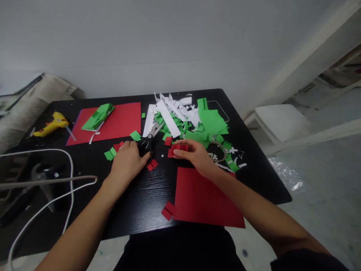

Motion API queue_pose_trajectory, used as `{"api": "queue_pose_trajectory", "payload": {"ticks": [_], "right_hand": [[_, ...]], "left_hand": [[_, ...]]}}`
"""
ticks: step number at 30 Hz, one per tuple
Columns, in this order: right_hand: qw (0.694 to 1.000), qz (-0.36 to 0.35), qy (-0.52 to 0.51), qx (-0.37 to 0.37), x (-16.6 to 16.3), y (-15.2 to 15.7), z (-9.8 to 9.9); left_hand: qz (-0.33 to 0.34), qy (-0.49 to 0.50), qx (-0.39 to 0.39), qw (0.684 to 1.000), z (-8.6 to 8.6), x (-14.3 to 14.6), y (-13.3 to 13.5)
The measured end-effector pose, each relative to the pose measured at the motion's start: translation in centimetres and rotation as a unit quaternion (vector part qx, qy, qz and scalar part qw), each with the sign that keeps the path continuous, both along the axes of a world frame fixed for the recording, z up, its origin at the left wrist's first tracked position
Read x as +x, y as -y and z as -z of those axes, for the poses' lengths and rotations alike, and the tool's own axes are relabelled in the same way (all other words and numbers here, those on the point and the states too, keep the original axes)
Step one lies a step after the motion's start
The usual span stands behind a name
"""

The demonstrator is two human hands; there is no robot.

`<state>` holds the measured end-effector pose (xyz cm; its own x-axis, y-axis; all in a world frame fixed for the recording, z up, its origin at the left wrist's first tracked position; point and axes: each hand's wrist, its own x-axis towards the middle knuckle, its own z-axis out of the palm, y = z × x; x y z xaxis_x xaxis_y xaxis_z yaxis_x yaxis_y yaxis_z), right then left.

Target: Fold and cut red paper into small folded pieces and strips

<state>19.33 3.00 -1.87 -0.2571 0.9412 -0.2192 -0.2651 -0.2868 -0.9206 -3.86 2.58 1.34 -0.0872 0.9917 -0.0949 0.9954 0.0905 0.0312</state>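
Observation:
My left hand (127, 161) rests on the black table (141, 203) with its fingers curled around the black handles of a pair of scissors (149, 142), whose blades point away toward the white strips. My right hand (194, 155) lies palm down and pinches a small stack of red paper pieces (177, 149). A loose red piece (152, 164) sits just in front of the scissor handles. A large red sheet (205, 199) lies under my right forearm.
A second red sheet (113, 122) with folded green paper (98, 116) lies at the back left, beside a yellow glue gun (50, 124). White strips (169, 113) and green scraps (211, 122) pile at the back. A tape roll (220, 150) sits right; white cable (56, 180) left.

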Motion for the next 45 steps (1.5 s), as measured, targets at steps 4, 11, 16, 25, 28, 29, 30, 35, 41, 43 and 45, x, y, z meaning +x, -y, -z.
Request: {"api": "queue_pose_trajectory", "payload": {"ticks": [4,11,16,25,28,29,30,35,41,43,45], "right_hand": [[0.999,-0.018,0.003,0.026,0.2,0.1,-0.1],[0.986,-0.007,0.043,0.163,-0.1,0.2,0.8],[0.984,-0.029,0.033,0.171,-0.6,0.7,1.3],[0.984,-0.049,0.043,0.168,-0.4,0.9,0.8],[0.985,-0.05,0.031,0.161,-0.5,0.8,0.9],[0.986,-0.052,0.026,0.158,-0.5,0.8,0.9],[0.986,-0.055,0.02,0.157,-0.5,0.7,1.0],[0.986,-0.083,0.011,0.142,-0.6,0.8,0.8],[0.982,-0.075,0.053,0.168,-0.6,1.4,0.2],[0.979,-0.055,0.067,0.187,-0.6,1.5,0.3],[0.976,-0.042,0.082,0.2,-0.7,1.5,0.4]], "left_hand": [[-0.009,-0.003,-0.009,1.0,-0.3,-0.1,0.1],[0.017,0.059,0.049,0.997,-0.2,-1.2,0.2],[0.232,0.323,0.151,0.905,0.0,-0.1,1.1],[0.271,0.471,0.084,0.835,0.9,1.8,2.0],[0.219,0.535,0.043,0.815,1.1,1.8,2.0],[0.204,0.553,0.031,0.807,1.2,1.9,1.9],[0.191,0.566,0.023,0.802,1.2,1.9,1.9],[0.169,0.572,0.011,0.802,1.2,2.1,1.7],[0.208,0.511,0.044,0.833,1.3,1.9,1.9],[0.22,0.482,0.053,0.846,1.3,1.8,1.9],[0.217,0.472,0.055,0.853,1.5,1.8,1.9]]}}
